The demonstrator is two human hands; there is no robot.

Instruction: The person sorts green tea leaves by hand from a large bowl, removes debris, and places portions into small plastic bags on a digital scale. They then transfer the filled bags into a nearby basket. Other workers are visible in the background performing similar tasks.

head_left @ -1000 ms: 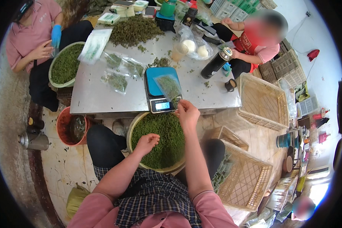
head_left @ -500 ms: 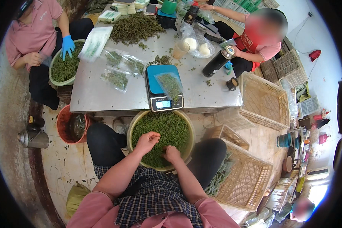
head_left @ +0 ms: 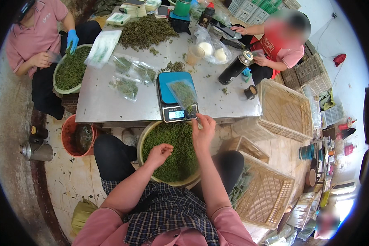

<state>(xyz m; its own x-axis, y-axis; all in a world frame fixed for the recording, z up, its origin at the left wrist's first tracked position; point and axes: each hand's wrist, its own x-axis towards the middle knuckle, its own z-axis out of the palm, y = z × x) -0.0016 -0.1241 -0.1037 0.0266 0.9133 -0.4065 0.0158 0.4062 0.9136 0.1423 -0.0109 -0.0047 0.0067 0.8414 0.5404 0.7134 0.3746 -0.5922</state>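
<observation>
A round basin (head_left: 140,144) full of small green plant bits (head_left: 174,166) sits between my knees. Over its left part hovers my left hand (head_left: 160,155), fingers drawn together in a pinch; whatever they hold is too small to name. My right hand (head_left: 203,130) reaches to the table edge, thumb and fingertips pinched at the lower end of a clear plastic bag (head_left: 182,93) of greens. That bag lies tilted across a blue-topped digital scale (head_left: 165,88), over the right side of its lit display. What the right fingertips grip cannot be made out.
Filled clear bags (head_left: 128,88) and a dried green heap (head_left: 145,32) lie on the metal table (head_left: 123,110). A black thermos (head_left: 233,70) stands right. Two co-workers sit at the far corners, the left one with a basin (head_left: 78,87). A red bucket (head_left: 67,139) and plastic crates (head_left: 270,201) flank me.
My right hand has risen from the greens in the basin to the bag on the scale. My left hand stays nearly still. The left co-worker's gloved hand has lifted slightly.
</observation>
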